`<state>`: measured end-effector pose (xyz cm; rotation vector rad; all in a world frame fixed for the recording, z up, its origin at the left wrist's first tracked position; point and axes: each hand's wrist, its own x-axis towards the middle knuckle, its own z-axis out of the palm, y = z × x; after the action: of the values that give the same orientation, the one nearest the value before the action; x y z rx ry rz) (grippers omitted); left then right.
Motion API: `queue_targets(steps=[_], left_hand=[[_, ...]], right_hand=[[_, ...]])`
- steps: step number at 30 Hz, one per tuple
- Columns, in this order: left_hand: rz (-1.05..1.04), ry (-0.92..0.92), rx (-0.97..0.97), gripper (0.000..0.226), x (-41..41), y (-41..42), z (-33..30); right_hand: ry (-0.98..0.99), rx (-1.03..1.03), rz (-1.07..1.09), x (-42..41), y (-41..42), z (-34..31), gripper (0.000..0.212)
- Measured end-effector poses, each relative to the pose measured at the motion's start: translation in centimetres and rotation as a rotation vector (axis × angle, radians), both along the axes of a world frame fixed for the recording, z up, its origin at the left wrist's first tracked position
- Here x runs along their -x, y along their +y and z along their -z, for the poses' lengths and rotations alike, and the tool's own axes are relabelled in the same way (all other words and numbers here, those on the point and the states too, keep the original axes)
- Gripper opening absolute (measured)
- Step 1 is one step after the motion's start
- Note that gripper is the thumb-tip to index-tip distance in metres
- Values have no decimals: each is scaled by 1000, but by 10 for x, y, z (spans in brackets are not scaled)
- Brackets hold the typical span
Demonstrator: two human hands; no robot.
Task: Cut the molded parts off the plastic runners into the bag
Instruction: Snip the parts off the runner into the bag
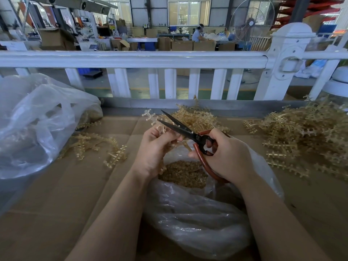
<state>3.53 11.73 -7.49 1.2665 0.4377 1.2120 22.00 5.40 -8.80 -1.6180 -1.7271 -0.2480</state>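
My left hand (153, 147) grips a translucent amber plastic runner (150, 117) whose tip with small molded parts sticks up past my fingers. My right hand (224, 155) holds black scissors with red-brown handles (180, 128); the blades stand apart on either side of the runner's tip. Below both hands lies a clear plastic bag (197, 219) with its mouth spread, and a heap of small amber cut parts (183, 173) shows inside it.
Piles of amber runners lie behind the hands (195, 115), at the right (308, 140) and at the left (94, 146) on the cardboard-covered table (56, 204). A large clear bag (37, 125) fills the left side. A white railing (131, 59) borders the table's far edge.
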Motion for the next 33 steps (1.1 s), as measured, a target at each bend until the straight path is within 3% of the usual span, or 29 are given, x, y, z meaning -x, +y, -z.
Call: queue_targets(steps=[10,15,23,33], left_hand=[[3,-50,3,6,-1,-6,-3],[-45,-76,36,9,-3,-8,-3],[-71,-14,-16,14,0,-4,-2],[-56,47,-61,4,-1,-6,-3]], right_hand=[[7,-4,-15,-3,2,3,56],[46,-1,-30,-5,1,2,48],[74,35,-32,-6,0,0,50],[23,-2,-24,-3,-1,0,48]])
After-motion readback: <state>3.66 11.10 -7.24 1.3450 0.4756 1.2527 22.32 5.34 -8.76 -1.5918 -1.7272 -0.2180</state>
